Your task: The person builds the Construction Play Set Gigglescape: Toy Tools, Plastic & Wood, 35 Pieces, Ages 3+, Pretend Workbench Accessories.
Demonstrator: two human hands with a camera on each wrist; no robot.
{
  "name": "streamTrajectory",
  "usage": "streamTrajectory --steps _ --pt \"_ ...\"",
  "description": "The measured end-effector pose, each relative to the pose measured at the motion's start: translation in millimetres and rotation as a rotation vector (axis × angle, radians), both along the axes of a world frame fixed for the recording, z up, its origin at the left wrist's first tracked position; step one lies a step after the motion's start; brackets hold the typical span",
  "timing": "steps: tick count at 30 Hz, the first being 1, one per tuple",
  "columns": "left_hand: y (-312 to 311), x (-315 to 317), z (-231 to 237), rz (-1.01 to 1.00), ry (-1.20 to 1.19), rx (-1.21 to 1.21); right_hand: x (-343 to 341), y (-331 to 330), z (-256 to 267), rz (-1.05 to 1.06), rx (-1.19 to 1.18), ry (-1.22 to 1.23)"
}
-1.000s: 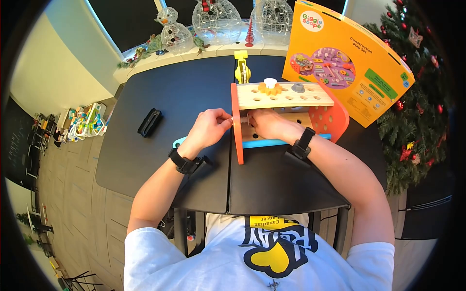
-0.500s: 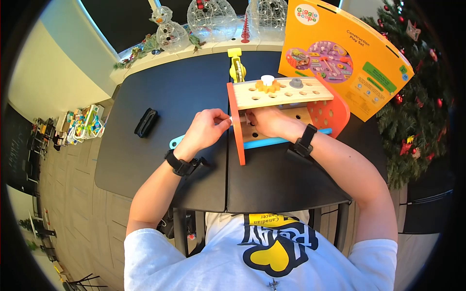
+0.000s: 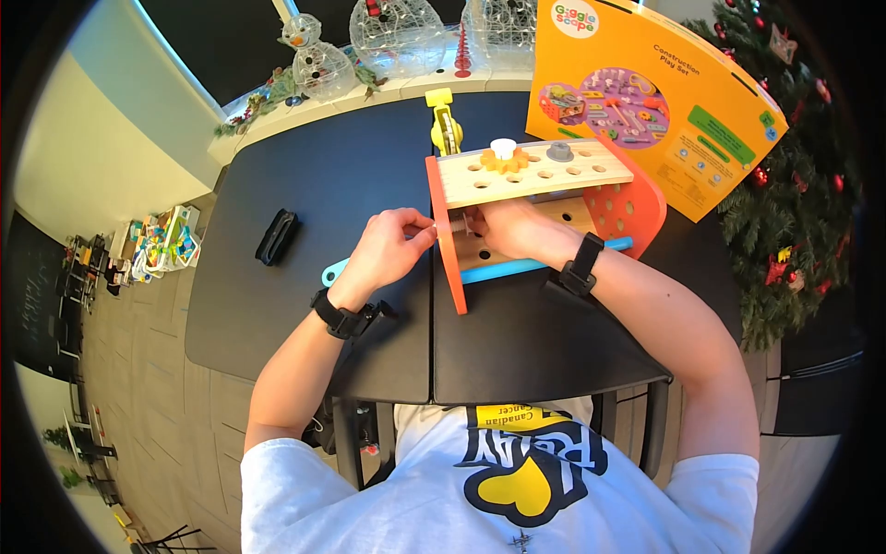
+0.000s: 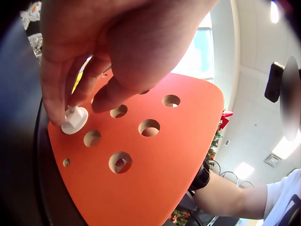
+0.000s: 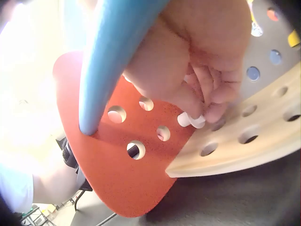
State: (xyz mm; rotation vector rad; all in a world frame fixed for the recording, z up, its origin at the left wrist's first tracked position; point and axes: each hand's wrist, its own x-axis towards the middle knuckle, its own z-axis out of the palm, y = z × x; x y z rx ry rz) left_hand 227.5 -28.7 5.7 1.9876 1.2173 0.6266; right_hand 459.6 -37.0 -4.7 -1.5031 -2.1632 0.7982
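An orange side panel (image 4: 155, 155) with round holes forms the left end of a toy workbench (image 3: 544, 174). Against its outer face, my left hand (image 3: 392, 242) holds the head of a white plastic bolt (image 4: 75, 121) between fingertips and thumb. My right hand (image 3: 512, 229) reaches inside the bench, under the wooden top. There its fingertips pinch a small white nut (image 5: 199, 122) at the bolt's end, close to the panel's inner face. The fingers partly hide the nut. A blue bar (image 5: 110, 61) runs along the bench's front, below the right wrist.
An orange gear with a white bolt (image 3: 504, 159) and a grey nut (image 3: 559, 151) sit on the top. Behind stand a yellow toy tool (image 3: 445, 125) and an orange box (image 3: 646, 102). A black case (image 3: 276, 237) and a blue strip (image 3: 334, 271) lie left.
Both hands stay at the panel with only slight finger movement. The head view has shifted a little, and the bench appears slightly further left and higher.
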Motion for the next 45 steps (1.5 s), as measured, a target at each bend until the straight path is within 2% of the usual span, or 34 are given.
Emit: streamTrajectory --steps 3,8,12,15,18,21,24,27,30,36,39,42,45 --pt "-1.4 0.9 1.8 0.009 0.012 -0.007 1.3 -2.3 1.1 0.039 0.056 0.082" --pt "-1.4 2.0 3.7 0.019 0.039 0.003 -3.0 -4.4 -5.2 0.005 0.106 -0.027" --pt "-1.0 -0.2 0.3 0.012 0.026 0.009 -7.2 -11.4 -0.1 -0.043 0.178 0.056" --pt "-2.4 0.9 2.1 0.013 0.04 -0.001 -1.0 -13.7 14.0 0.015 -0.022 0.071" --pt "-4.8 3.9 10.8 0.035 0.075 -0.028 0.2 -13.6 19.5 0.036 -0.084 0.085" --pt "-4.7 5.3 11.9 0.041 0.092 -0.049 -0.3 -3.9 4.3 0.052 -0.064 -0.111" --pt "-4.3 4.3 9.4 0.032 0.066 -0.028 -2.8 -6.2 1.6 0.06 0.059 -0.12" --pt "-2.5 1.5 3.4 0.017 0.034 -0.014 -6.2 -11.4 12.8 -0.038 0.007 -0.076" --pt "-1.3 0.7 1.5 0.01 0.033 -0.003 -4.4 -23.2 27.8 0.073 0.079 0.0" --pt "-3.1 3.8 7.3 0.013 0.07 0.0 -0.1 -14.6 25.6 0.053 -0.048 -0.051" --pt "-1.8 4.0 7.2 0.013 0.095 0.0 -1.9 -10.3 13.5 0.07 0.044 -0.152" --pt "1.3 1.3 1.5 0.004 0.081 -0.01 -4.4 -18.6 21.7 0.035 0.043 0.041" --pt "1.7 0.5 1.0 -0.006 0.069 0.001 -7.9 -26.7 37.8 0.016 0.055 -0.007"
